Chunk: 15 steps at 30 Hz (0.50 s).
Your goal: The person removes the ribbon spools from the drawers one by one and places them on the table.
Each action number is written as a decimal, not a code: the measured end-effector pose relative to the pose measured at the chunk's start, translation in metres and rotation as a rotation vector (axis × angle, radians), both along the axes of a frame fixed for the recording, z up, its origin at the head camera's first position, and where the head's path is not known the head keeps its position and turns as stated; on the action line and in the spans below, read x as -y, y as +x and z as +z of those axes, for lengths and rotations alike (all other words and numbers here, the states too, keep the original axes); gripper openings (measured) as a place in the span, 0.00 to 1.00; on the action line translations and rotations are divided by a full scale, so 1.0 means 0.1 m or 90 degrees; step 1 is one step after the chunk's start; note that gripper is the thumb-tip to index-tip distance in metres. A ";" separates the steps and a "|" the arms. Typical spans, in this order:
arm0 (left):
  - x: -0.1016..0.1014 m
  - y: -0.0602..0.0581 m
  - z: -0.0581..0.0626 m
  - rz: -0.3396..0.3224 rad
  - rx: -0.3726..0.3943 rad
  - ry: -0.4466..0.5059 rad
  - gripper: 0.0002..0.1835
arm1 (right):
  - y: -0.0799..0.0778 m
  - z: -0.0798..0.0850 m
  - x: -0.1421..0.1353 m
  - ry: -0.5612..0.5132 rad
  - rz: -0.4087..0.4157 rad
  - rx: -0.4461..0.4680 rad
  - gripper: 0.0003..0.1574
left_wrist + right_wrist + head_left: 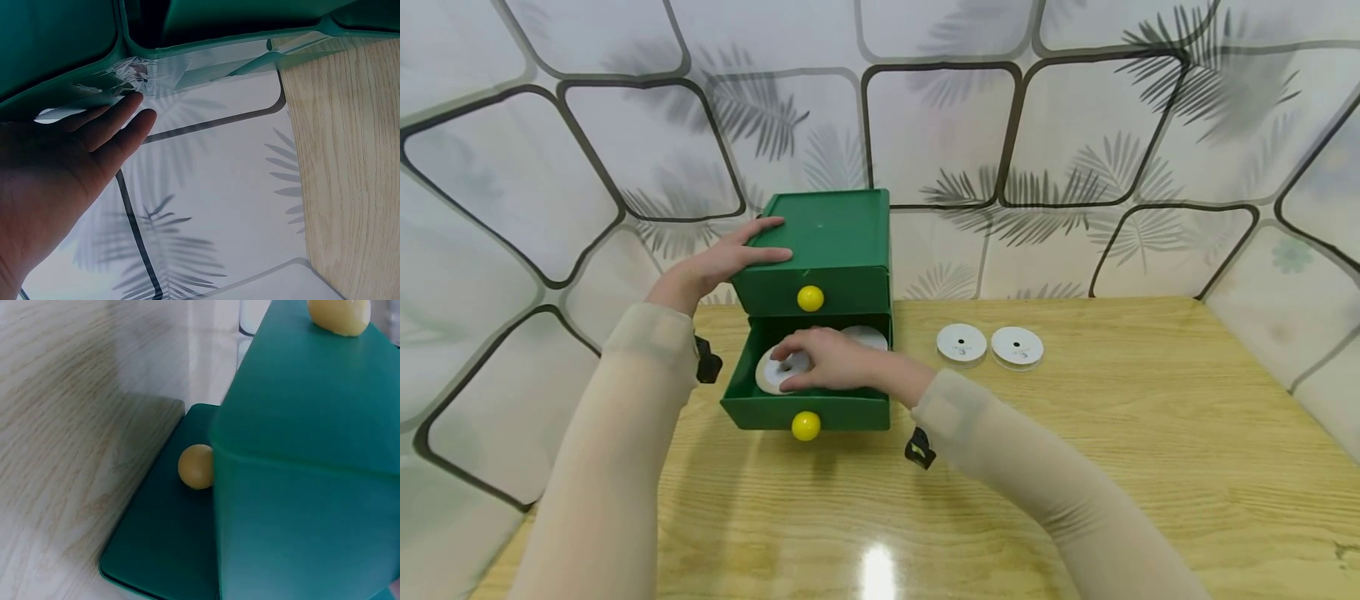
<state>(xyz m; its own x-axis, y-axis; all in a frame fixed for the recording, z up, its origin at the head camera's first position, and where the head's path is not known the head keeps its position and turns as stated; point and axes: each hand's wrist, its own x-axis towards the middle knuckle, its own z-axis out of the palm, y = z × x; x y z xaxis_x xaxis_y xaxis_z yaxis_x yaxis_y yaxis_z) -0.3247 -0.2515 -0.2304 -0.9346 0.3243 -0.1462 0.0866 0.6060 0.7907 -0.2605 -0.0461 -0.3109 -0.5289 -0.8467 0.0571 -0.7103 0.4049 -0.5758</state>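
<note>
On a pale wood-grain table (1120, 433), close to a wall (940, 133) patterned with dark rounded outlines and grey leaf prints, stands a green cabinet (835, 229). Its upper drawer (857, 292) is pushed in and has a round yellow knob (810, 298). Below, a lower drawer (850, 414) is pulled out towards the viewer, with a yellow knob of its own (806, 426). The right wrist view shows a further green front (162, 544) beneath it, hidden from above by the drawer.

To the right of the cabinet, two white spools lie flat on the table, just beside each other: a left one (961, 343) and a right one (1017, 346).

Inside the pulled-out drawer, towards its left side, is a white spool (767, 372); the right hand (838, 358) reaches in over it, fingers and thumb curved around it in a grip, covering part of its face. A second spool (867, 336) lies further back on the right, partly behind that hand.

The left hand (726, 258) rests on the left edge of the cabinet's top, fingers straight and spread apart. The two hands are well apart. Both forearms wear cream sleeves (610, 433).
</note>
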 end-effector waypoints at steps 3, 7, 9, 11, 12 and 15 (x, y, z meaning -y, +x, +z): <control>0.00 0.01 0.00 0.000 0.003 0.002 0.44 | -0.04 0.00 0.02 -0.011 -0.023 0.005 0.31; -0.01 0.01 -0.01 0.001 0.008 0.005 0.44 | -0.09 -0.01 0.04 0.014 -0.046 0.016 0.39; -0.01 0.02 -0.01 0.001 0.010 0.007 0.44 | -0.09 -0.02 0.05 0.035 -0.055 0.019 0.44; -0.01 0.01 -0.01 0.002 0.011 0.007 0.44 | -0.09 -0.02 0.05 0.056 -0.063 0.017 0.48; -0.01 0.01 0.00 0.003 0.011 0.008 0.44 | -0.10 -0.03 0.05 0.066 -0.068 0.010 0.50; -0.02 0.01 0.00 0.007 0.012 0.011 0.44 | -0.10 -0.04 0.07 0.098 -0.085 -0.015 0.53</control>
